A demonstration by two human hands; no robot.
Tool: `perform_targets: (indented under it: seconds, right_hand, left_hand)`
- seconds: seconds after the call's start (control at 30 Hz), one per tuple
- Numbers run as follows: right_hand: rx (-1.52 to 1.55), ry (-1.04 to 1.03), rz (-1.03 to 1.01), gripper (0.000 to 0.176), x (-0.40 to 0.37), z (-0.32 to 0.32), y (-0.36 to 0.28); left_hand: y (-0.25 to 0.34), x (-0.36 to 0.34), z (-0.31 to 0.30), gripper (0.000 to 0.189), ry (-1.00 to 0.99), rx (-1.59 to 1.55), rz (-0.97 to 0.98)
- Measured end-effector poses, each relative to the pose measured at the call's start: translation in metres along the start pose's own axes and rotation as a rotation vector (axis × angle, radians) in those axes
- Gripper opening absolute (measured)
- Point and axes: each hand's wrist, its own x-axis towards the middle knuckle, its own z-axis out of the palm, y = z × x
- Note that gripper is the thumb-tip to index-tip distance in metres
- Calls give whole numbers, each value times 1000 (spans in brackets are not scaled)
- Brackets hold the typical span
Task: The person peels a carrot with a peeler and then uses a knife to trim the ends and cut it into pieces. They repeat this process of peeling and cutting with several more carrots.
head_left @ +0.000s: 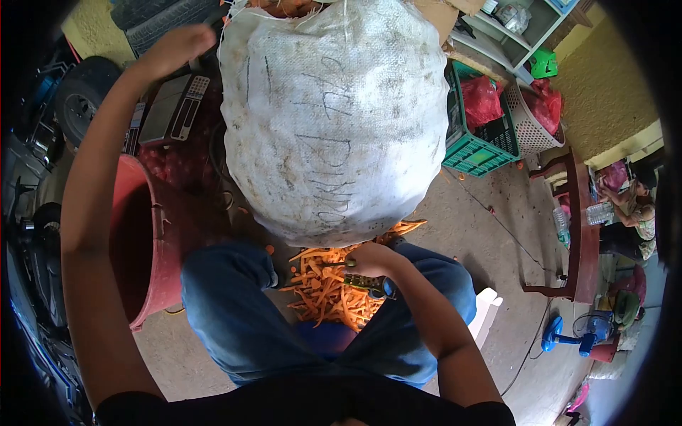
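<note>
A large white woven sack (334,121) with handwriting on it stands in front of me, with orange carrots (288,7) showing at its open top. My left hand (181,50) is stretched out beside the sack's upper left edge, its fingers not clear enough to tell what they do. Low between my knees, my right hand (373,260) is closed around what looks like a small knife (341,264) with a thin dark blade and a bit of green. Under it lies a pile of carrot pieces (323,291), long and thin, on the floor.
A red tub (153,248) stands left of my knee, with a kitchen scale (174,110) beyond it. Right of the sack are a green crate (483,149) and a white basket (533,124). A wooden table (584,241), a blue fan (568,341) and another person (632,213) are farther right.
</note>
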Motion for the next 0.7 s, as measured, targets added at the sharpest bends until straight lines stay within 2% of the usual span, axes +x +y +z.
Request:
perform_targets:
  seconds: [0.07,0.17,0.23,0.27,0.3,0.33,0.37,0.4,0.47,0.5,0.7]
  right_hand:
    - [22,9,24,38,7,5,6]
    - [-37,-142,64,41,9,-9,4]
    - [-51,-198,73,40,10,-12,9]
    - [-49,-197,77,40,12,-12,14]
    - [-1,-188,69,41,15,-10,20]
    - [45,-180,61,42,18,-10,26]
    - [46,-180,62,42,21,-11,30]
    - [38,-152,60,41,22,-11,34]
    - [30,-125,56,41,25,-17,38]
    - [50,-129,47,40,24,-22,36]
    - [44,-133,28,39,31,-24,42]
  left_hand:
    - [9,48,12,23,91,120,89]
    - [24,104,26,22,103,234,64]
    - [51,126,29,28,-50,168,-195]
    - [39,139,40,28,-50,166,-191]
    - [14,159,61,26,-90,55,-99]
    - [24,161,64,25,-130,-56,-9]
    - [35,161,73,31,-87,157,-121]
    - [25,169,82,31,-88,155,-122]
    - [-2,187,104,44,-166,338,-155]
    - [11,187,98,44,-338,505,-180]
    - [95,160,55,46,-564,578,-209]
